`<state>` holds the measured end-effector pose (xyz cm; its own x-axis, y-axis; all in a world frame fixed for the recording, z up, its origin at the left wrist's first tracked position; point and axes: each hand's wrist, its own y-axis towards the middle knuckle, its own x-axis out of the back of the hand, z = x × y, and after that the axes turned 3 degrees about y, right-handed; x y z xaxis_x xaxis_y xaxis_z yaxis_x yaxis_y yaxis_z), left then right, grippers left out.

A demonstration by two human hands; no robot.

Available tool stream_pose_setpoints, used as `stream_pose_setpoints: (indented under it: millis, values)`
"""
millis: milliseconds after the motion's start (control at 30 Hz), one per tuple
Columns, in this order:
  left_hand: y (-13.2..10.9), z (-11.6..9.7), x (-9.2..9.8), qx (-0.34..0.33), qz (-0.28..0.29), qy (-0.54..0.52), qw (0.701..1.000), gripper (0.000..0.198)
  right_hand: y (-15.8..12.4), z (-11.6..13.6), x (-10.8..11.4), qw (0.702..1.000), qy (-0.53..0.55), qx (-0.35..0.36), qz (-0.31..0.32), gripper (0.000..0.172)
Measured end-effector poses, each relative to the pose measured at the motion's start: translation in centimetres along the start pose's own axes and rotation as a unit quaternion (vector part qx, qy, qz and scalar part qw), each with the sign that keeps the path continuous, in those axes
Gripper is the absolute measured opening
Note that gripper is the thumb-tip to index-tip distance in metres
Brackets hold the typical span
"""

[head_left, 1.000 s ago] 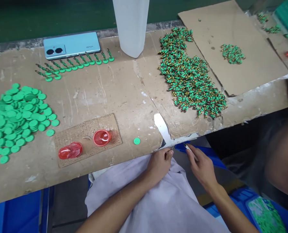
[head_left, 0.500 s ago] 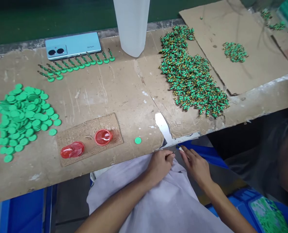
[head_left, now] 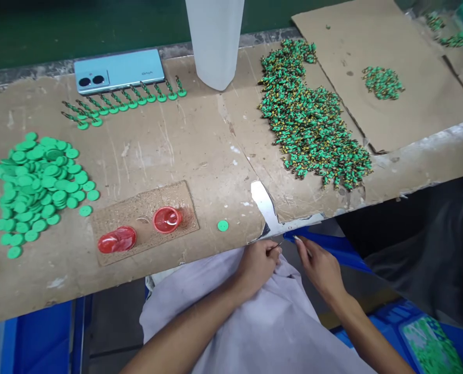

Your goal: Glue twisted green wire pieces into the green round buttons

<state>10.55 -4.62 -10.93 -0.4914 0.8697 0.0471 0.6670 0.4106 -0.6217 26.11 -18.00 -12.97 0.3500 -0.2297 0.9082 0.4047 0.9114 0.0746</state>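
head view: the left hand (head_left: 256, 267) pinches a thin wire (head_left: 275, 247), and the right hand (head_left: 321, 271) pinches a small pale piece (head_left: 297, 240), both just below the bench edge (head_left: 231, 240).

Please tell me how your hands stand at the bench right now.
Left hand pinching thin wire; right hand pinching small pale piece; blue crate rim just beyond.

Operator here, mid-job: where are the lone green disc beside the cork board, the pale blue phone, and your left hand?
Lone green disc (head_left: 222, 225): head view, centre of its flat top face.
Pale blue phone (head_left: 118, 71): head view, middle of its back.
Left hand (head_left: 256, 267): head view, back of the hand.
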Motion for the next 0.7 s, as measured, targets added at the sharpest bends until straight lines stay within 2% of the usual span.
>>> stream_pose_setpoints:
  millis: [100,200,367,500,600,700]
  values:
    - [0.1,0.2,-0.1,0.003,0.004,-0.002,1.000,0.030,0.0,0.2,0.7,1.000,0.010,0.022,0.009,0.049]
    - [0.3,0.3,-0.2,0.002,0.003,0.001,1.000,0.027,-0.2,1.6,1.1,0.998,0.019,0.053,0.039,0.051]
    - [0.5,0.2,-0.1,0.012,0.002,0.011,1.000,0.028,-0.4,2.9,0.2,0.999,-0.036,0.007,0.027,0.054]
    - [0.4,0.1,-0.1,0.018,0.005,0.024,1.000,0.027,-0.2,1.9,-0.3,0.996,-0.075,-0.020,0.033,0.061]
    - [0.3,0.2,-0.1,0.018,0.013,0.030,0.999,0.028,0.3,0.0,0.1,0.994,-0.094,-0.051,0.022,0.065]
    - [0.3,0.1,-0.1,0.020,0.016,0.031,0.999,0.028,0.5,-1.2,0.9,0.996,-0.067,-0.057,0.012,0.065]
